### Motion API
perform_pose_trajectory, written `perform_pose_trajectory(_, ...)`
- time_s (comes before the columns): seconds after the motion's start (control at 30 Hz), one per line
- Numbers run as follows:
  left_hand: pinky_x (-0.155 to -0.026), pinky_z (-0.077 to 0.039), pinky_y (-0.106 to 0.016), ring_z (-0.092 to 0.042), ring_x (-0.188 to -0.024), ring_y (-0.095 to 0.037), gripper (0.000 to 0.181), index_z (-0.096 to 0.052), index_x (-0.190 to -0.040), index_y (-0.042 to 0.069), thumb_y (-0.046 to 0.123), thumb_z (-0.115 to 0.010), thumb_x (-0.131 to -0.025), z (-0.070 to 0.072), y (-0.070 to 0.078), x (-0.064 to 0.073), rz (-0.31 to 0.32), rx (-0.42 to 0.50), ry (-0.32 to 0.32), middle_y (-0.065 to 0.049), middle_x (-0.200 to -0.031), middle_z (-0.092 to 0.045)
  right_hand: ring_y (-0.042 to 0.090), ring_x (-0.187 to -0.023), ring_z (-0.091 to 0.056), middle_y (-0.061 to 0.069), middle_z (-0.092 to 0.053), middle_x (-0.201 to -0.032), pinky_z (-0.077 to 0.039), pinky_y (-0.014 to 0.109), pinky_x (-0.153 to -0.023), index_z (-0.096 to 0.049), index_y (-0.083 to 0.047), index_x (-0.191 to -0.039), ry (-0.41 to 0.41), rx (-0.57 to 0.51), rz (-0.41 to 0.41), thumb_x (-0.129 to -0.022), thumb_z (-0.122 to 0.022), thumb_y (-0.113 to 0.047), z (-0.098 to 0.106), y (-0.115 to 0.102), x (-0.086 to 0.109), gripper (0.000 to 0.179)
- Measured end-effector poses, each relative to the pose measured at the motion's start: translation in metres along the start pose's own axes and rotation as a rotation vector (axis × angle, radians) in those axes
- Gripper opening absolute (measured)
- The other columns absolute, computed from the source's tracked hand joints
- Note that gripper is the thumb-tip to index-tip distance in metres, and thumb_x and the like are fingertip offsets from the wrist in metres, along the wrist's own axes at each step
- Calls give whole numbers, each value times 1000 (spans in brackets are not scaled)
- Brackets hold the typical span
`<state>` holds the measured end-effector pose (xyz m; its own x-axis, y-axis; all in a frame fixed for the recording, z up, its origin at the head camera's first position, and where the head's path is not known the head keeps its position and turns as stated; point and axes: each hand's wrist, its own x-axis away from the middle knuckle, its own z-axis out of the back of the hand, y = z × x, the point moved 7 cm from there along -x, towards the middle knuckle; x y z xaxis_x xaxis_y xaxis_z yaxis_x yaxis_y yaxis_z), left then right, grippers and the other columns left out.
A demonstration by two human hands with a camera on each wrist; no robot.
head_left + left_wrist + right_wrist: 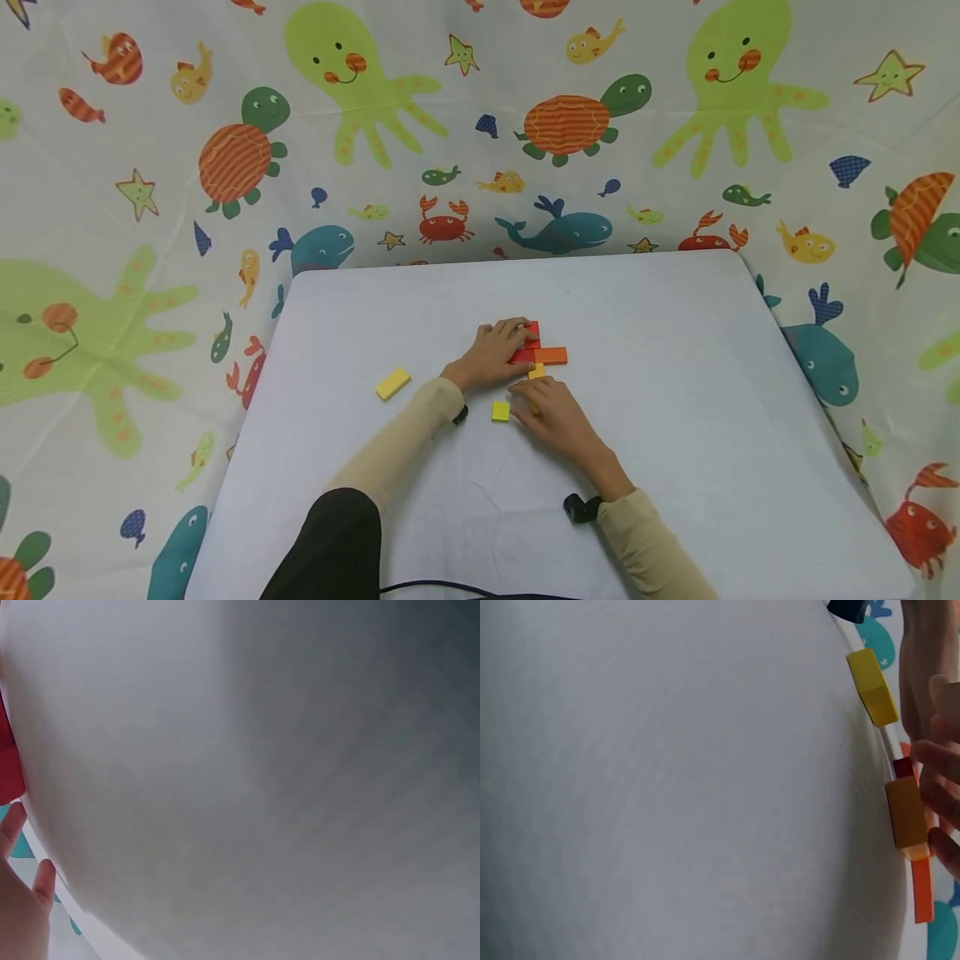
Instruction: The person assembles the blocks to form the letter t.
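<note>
My left hand (495, 354) rests against the left side of a small arrangement of blocks on the white table. Its fingers reach onto an upright-lying red block (533, 332) and another red block (522, 356). An orange block (551, 356) continues that row to the right. Just below lies a yellow-orange block (536, 371), partly covered. My right hand (555, 415) hovers low beside it, fingers bent; yellow-orange shows between them. In the right wrist view its fingertips (936, 834) are at a yellow-orange block (905, 816); whether they grip it is unclear.
A small yellow block (501, 412) lies left of my right hand. Farther left, beyond my left forearm, is a longer yellow block (393, 384). A black cable (442, 583) runs along the near edge, and a patterned sea-animal cloth (480, 183) surrounds the table.
</note>
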<state>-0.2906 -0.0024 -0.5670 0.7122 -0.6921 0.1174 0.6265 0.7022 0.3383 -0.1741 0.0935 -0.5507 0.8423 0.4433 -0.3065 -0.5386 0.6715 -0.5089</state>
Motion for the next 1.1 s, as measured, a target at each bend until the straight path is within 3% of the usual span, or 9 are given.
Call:
perform_pose_trajectory(0.33, -124, -25, -62, -25, -157, -28, 66, -41, -156, 24, 61, -53, -102, -1, 0, 0, 6, 1, -16, -6, -171, -25, 25, -122, -60, -2, -73, -130, -48, 52, -102, -71, -21, -131, -80, 120, -48, -94, -78, -41, -11, -1, 0, 43)
perform_pose_trajectory(0.57, -124, -23, -62, -23, -158, -26, 67, -42, -156, 26, 64, -49, -102, -2, -2, -1, -1, 13, -2, -5, -171, -24, 25, -118, -59, -1, -75, -125, -44, 52, -101, -74, -20, -127, -62, 125, -39, -90, -82, -40, -10, -6, -2, 43)
perform_pose_trajectory(1.1, -124, -23, -63, -21, -158, -26, 66, -42, -156, 25, 61, -51, -102, -2, -1, 0, 2, 34, -10, -6, -171, -24, 24, -119, -59, -1, -75, -122, -42, 56, -104, -75, -22, -124, -114, 199, -56, -90, -81, -41, -16, -9, -4, 39)
